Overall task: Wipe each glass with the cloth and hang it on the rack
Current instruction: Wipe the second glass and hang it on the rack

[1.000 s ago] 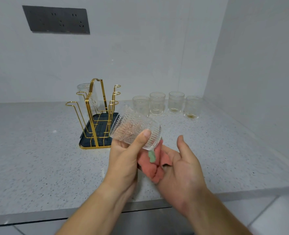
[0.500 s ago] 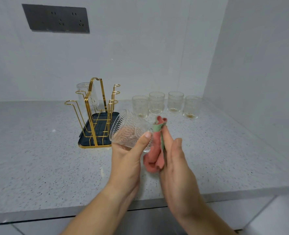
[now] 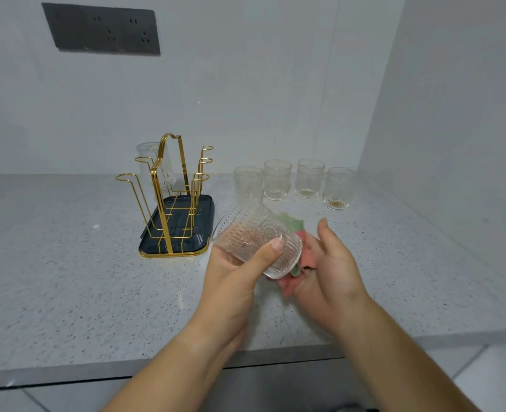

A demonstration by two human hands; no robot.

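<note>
Head view, facing forward and down, countertop [image 3: 67,278] near

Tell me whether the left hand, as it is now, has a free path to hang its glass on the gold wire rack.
Probably yes. The left hand grips the ribbed clear glass just right of the gold wire rack, with bare speckled countertop between. Several hooks look empty; one glass hangs at the back.

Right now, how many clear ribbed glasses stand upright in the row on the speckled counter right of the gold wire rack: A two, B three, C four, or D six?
C: four clear ribbed glasses stand in the row right of the gold wire rack; a fifth is in the left hand.
</note>
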